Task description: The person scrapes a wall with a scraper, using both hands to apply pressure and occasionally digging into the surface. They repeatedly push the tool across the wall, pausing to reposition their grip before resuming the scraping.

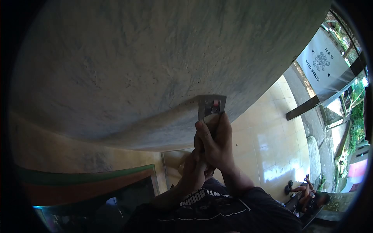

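Observation:
A putty knife [212, 105] with a wide, flat metal blade is held against the rough grey plastered surface [128, 66], its blade edge at or very near the plaster. My right hand [218, 145] is closed around its handle, with the thumb and fingers reaching up toward the blade. Just below, my left hand [193, 169] is closed at the lower part of the handle, pressed against the right hand. Most of the handle is hidden by the fingers. Where the blade meets the wall, a dark shadow stretches away to the left.
Pale glossy floor tiles [268, 136] lie to the right. A person [309, 198] sits at the lower right. A white printed banner [322, 64] hangs beyond a dark beam [303, 108]. At the lower left is a green and brown painted edge [89, 180] above a dark opening.

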### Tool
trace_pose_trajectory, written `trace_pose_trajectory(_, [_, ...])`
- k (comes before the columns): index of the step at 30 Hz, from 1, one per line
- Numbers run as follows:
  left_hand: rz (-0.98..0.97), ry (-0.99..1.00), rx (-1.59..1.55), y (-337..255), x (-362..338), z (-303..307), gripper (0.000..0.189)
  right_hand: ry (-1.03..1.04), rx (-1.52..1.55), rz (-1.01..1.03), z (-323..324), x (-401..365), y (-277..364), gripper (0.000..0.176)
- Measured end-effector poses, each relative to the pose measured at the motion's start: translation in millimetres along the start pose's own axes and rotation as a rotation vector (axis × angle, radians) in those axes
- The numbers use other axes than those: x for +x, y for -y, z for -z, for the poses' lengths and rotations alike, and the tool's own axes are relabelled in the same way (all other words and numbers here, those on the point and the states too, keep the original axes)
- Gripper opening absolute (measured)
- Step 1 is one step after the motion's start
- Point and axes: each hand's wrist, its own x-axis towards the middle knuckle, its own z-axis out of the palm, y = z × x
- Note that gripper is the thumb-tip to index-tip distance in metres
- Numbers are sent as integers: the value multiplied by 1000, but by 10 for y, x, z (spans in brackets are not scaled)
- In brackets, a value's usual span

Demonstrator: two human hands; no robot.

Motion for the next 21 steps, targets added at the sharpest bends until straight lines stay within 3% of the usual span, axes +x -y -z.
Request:
trace_pose_trajectory(18, [93, -70, -75, -23, -41, 43, 27, 13, 9, -54, -51, 25, 49, 16])
trace_pose_trajectory(21, [38, 38, -51, -54, -15, 72, 28, 17, 53, -50, -66, 25, 64, 16])
